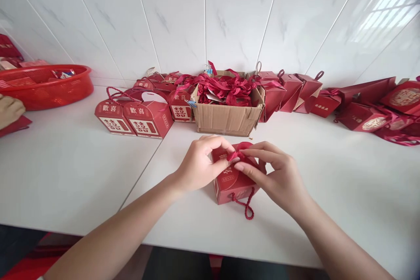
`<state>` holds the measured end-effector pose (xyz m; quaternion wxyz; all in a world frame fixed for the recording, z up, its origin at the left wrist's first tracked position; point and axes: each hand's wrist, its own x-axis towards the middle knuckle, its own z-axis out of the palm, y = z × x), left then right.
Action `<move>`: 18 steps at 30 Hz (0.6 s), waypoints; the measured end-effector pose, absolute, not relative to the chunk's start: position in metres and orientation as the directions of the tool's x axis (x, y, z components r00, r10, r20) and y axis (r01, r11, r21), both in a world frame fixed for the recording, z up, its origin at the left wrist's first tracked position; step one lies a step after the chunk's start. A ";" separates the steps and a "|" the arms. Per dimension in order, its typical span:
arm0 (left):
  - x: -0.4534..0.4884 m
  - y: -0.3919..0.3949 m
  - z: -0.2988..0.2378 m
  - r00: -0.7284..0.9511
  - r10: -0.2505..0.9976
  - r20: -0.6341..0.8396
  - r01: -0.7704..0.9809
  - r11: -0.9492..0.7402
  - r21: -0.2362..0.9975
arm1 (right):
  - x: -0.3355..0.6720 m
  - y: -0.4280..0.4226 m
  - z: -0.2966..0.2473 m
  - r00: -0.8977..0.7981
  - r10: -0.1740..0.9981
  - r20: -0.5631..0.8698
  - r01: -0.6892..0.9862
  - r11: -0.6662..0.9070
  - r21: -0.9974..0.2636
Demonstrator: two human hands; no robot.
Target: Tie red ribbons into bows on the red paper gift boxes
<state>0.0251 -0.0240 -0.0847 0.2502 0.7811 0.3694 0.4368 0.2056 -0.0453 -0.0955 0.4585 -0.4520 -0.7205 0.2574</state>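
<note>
A small red gift box point(229, 186) with a red cord handle point(246, 205) lies on the white table point(65, 175) in front of me. A red ribbon point(238, 154) sits on top of the box. My left hand point(198, 164) pinches the ribbon from the left, fingers closed on it. My right hand point(275, 175) pinches the same ribbon from the right, its fingers pressed together over the box top.
A cardboard box point(226, 118) full of red ribbons stands behind the gift box. Several finished red boxes point(138, 118) stand to its left, more red boxes and bags point(361, 109) along the wall to the right. A red basket point(46, 85) sits far left.
</note>
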 end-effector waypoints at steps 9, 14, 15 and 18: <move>0.022 -0.024 -0.081 0.420 0.772 0.476 0.444 -0.633 0.635 | 0.207 -0.042 -0.099 -0.163 0.917 0.365 0.397 0.399 -0.826; 0.026 -0.021 -0.089 0.428 0.603 0.673 0.513 -0.775 0.368 | 0.208 -0.039 -0.100 -0.117 0.959 0.256 0.349 0.281 -0.894; 0.026 -0.020 -0.090 0.441 0.565 0.698 0.518 -0.795 0.316 | 0.208 -0.038 -0.100 -0.126 0.966 0.225 0.316 0.254 -0.914; 0.027 -0.017 -0.095 0.457 0.511 0.728 0.520 -0.818 0.247 | 0.206 -0.038 -0.101 -0.195 0.970 0.145 0.235 0.190 -0.953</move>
